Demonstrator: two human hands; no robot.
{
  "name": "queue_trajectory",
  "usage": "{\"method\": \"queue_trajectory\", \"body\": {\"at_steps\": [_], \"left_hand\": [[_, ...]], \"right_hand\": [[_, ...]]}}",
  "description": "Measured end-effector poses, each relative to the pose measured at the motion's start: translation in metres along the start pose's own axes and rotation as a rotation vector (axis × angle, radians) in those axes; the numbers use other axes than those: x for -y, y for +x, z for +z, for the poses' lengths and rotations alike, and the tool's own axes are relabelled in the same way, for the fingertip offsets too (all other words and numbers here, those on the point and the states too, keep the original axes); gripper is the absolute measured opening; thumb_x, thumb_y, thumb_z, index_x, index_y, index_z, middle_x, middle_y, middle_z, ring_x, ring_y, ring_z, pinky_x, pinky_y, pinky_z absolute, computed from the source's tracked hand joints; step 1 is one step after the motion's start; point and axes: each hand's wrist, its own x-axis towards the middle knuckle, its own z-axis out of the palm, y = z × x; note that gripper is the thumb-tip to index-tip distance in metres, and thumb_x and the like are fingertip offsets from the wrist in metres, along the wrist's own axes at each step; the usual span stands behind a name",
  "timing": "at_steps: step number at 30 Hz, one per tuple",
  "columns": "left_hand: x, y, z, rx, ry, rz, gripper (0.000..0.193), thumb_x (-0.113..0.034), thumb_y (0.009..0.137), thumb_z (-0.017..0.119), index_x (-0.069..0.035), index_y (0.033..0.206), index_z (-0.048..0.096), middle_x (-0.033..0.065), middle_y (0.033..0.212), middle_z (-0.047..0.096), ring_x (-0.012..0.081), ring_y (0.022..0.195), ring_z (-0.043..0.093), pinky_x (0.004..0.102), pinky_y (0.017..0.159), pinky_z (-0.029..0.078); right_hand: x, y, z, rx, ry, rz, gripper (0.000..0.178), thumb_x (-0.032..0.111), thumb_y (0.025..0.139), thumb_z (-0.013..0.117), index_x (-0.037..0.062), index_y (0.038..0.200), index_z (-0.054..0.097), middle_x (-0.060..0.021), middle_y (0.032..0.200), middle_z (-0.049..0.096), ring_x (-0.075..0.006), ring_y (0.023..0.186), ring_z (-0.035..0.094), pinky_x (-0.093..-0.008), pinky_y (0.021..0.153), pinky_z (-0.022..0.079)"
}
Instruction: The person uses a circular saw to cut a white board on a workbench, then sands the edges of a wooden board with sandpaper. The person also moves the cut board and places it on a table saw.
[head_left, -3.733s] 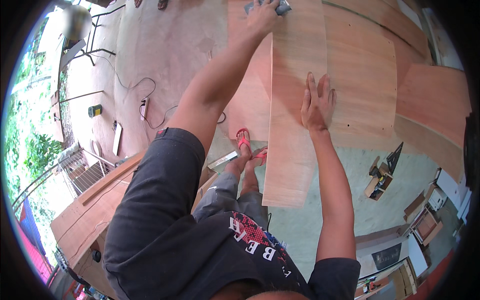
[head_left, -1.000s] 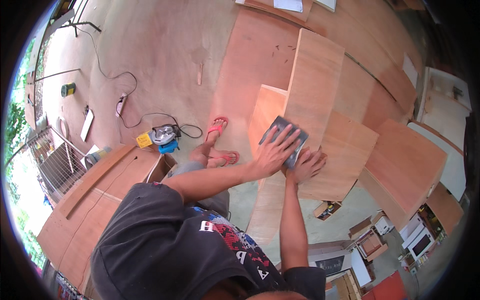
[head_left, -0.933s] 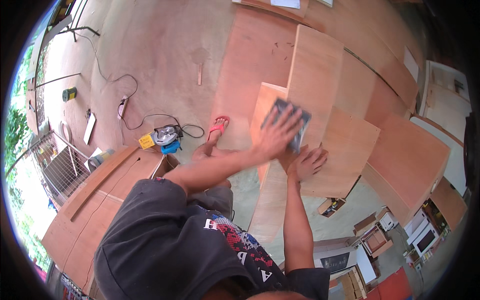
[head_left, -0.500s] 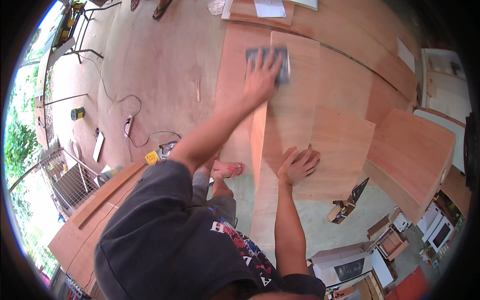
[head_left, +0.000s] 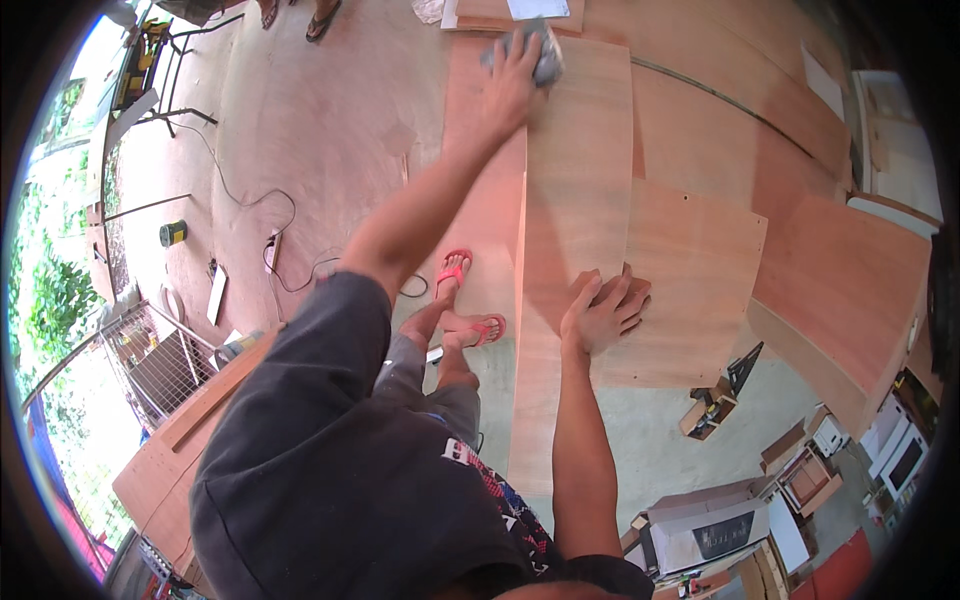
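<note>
A long pale plywood panel (head_left: 582, 150) lies in front of me, its near part running down past my right side. At its far left corner my left hand (head_left: 510, 88) presses a dark grey sheet of sandpaper (head_left: 549, 62) under its fingers, slightly blurred by motion. My right hand (head_left: 602, 312) rests with fingers spread where that panel meets a second, wider plywood piece (head_left: 695, 280) on the right. This hand holds nothing. A narrow plywood side edge (head_left: 521, 220) drops down along the left of the long panel.
More plywood sheets (head_left: 740, 110) and a wooden box (head_left: 835, 290) stand at the right. A small wooden tray with tools (head_left: 708, 412) sits on the floor. Cords (head_left: 225, 190) and a power strip (head_left: 272, 250) lie left. Another person's sandalled feet (head_left: 322, 20) show at the far left.
My left hand has slid the sandpaper farther away along the panel, to its far left corner. My right hand stays on the plywood. The view has shifted slightly.
</note>
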Motion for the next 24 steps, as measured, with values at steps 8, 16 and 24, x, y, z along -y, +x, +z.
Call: {"method": "queue_trajectory", "body": {"at_steps": [8,16,24], "left_hand": [[-0.016,-0.142,0.004,0.146,-0.05,0.032,0.088,0.0,0.077,0.069,-0.007,0.16,0.039,0.0271,0.164,0.034,0.0461,0.153,0.03,0.0537,0.126,0.025],[-0.011,0.01,-0.013,0.218,-0.452,-0.324,0.066,-0.026,0.1,0.064,-0.011,0.159,0.038,0.0289,0.135,0.063,0.0417,0.123,0.064,0.0483,0.099,0.051],[-0.016,-0.162,0.01,0.12,-0.084,-0.015,0.083,-0.009,0.088,0.07,-0.003,0.161,0.032,0.0285,0.163,0.034,0.041,0.153,0.033,0.0475,0.123,0.032]], "right_hand": [[-0.009,-0.001,0.0,0.022,-0.049,0.022,0.066,0.058,0.103,0.043,0.019,0.156,0.044,-0.0264,0.163,0.031,-0.0493,0.151,0.027,-0.0683,0.116,0.027],[-0.003,0.0,-0.003,0.054,-0.009,0.011,0.066,0.06,0.104,0.041,0.019,0.157,0.042,-0.0252,0.165,0.028,-0.0498,0.151,0.025,-0.0681,0.117,0.025],[-0.007,-0.001,0.001,0.052,-0.04,0.021,0.067,0.06,0.105,0.04,0.0187,0.158,0.04,-0.0254,0.165,0.027,-0.0497,0.152,0.024,-0.0677,0.118,0.025]]}}
